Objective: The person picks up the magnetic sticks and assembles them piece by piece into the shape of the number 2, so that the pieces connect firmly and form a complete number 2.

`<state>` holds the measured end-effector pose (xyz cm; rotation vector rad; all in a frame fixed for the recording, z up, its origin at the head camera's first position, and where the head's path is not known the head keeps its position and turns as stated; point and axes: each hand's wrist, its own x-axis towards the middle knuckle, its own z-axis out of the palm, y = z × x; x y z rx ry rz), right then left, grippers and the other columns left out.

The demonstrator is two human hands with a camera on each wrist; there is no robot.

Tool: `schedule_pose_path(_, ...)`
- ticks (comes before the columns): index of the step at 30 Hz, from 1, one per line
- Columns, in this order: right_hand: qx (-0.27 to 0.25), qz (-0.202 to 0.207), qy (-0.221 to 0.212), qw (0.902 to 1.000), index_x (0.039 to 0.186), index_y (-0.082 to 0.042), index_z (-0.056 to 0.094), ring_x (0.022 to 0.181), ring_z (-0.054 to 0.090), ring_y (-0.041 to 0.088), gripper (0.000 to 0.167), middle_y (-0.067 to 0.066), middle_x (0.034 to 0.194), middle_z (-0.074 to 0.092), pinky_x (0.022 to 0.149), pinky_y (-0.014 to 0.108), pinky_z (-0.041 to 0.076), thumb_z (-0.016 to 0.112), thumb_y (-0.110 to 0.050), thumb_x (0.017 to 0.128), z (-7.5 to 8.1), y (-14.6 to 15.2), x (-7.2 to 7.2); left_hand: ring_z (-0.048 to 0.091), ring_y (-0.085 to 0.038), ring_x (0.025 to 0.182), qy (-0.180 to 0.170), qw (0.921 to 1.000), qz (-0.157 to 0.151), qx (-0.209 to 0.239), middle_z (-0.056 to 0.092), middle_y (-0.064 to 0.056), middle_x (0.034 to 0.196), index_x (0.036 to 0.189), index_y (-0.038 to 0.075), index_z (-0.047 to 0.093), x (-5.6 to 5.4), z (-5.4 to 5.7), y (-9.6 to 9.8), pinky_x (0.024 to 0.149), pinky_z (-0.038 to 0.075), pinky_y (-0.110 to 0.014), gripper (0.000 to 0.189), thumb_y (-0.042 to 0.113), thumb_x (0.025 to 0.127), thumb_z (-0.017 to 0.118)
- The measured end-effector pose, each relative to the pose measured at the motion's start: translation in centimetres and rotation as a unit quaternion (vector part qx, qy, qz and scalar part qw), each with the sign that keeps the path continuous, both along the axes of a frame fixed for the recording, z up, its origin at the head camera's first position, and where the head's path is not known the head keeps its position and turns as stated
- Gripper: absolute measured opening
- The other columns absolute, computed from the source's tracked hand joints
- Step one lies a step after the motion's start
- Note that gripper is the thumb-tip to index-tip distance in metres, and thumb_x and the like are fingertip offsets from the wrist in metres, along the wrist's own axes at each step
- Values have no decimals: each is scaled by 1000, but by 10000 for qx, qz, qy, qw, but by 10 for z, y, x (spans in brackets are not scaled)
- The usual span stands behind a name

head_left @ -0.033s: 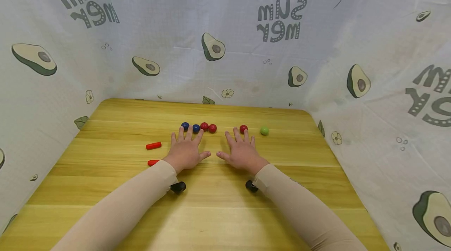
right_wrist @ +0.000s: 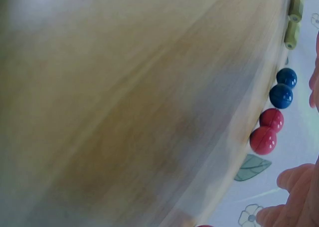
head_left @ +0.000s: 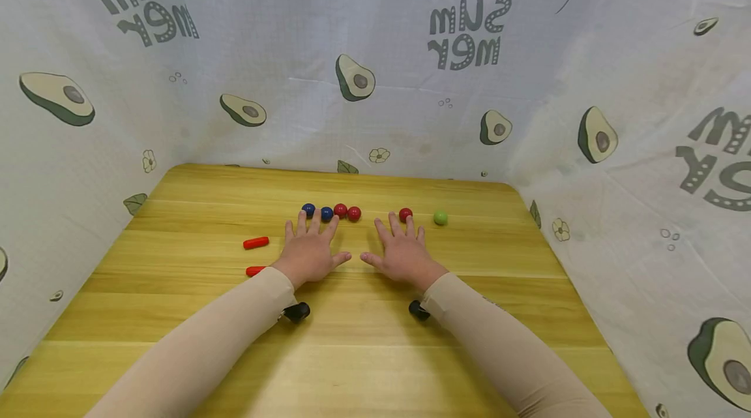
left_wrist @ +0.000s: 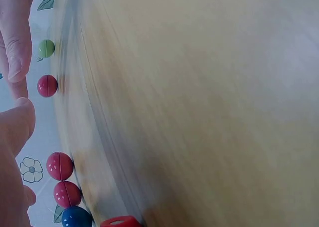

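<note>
My left hand (head_left: 308, 252) spreads its fingers above the table, fingertips overlapping two blue beads (head_left: 326, 214) in the head view. Just right of those sit two red beads (head_left: 354, 214), close together. My right hand (head_left: 405, 255) is also spread and holds nothing; its fingertips reach toward a single red bead (head_left: 405, 214). To the right of that lies a light green bead (head_left: 441, 218). Left of my left hand lies a long red bead (head_left: 255, 243), and a second red one (head_left: 255, 270) is partly covered by the left wrist.
Two olive-green long beads (right_wrist: 296, 7) show near the top of the right wrist view. The wooden table (head_left: 346, 353) ends at the back against a white cloth (head_left: 411, 111) printed with avocados, which also hangs along both sides.
</note>
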<state>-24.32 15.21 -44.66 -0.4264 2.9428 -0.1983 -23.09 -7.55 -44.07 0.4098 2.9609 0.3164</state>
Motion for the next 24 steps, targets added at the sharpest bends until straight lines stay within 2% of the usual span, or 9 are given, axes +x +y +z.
schedule_pose_path(7, -43, -53, -26, 10000, 170, -19, 21, 159, 2, 57, 92, 19, 177, 10, 123, 77, 8, 50, -71, 100, 0, 5, -4, 2, -56, 159, 28, 9999, 9, 97, 10, -24, 175, 170, 19, 20, -3, -1, -1, 123, 5, -77, 89, 68, 102, 52)
schedule_pose_path(12, -155, -87, 84, 9998, 169, -15, 22, 159, 5, 57, 94, 21, 176, 11, 123, 78, 11, 53, -70, 100, -2, 15, -10, 4, -56, 160, 105, 9995, 108, 263, 14, -24, 175, 169, 18, 22, -6, 1, -11, 125, 6, -75, 88, 65, 103, 53)
schedule_pose_path(20, -449, -135, 294, 9985, 168, -8, 23, 158, 13, 56, 90, 27, 174, 13, 125, 73, 11, 59, -58, 103, 0, 59, -21, 10, -57, 158, 352, 9981, 173, 477, 21, -27, 172, 167, 11, 29, -7, 2, -47, 125, 11, -74, 80, 53, 106, 56)
schedule_pose_path(24, -475, -277, 401, 9977, 166, -4, 25, 157, 19, 55, 86, 30, 172, 16, 123, 74, 17, 64, -48, 103, 0, 86, -30, 13, -58, 157, 419, 9971, 247, 586, 24, -29, 170, 165, 8, 31, -6, 2, -71, 125, 12, -74, 75, 49, 107, 55)
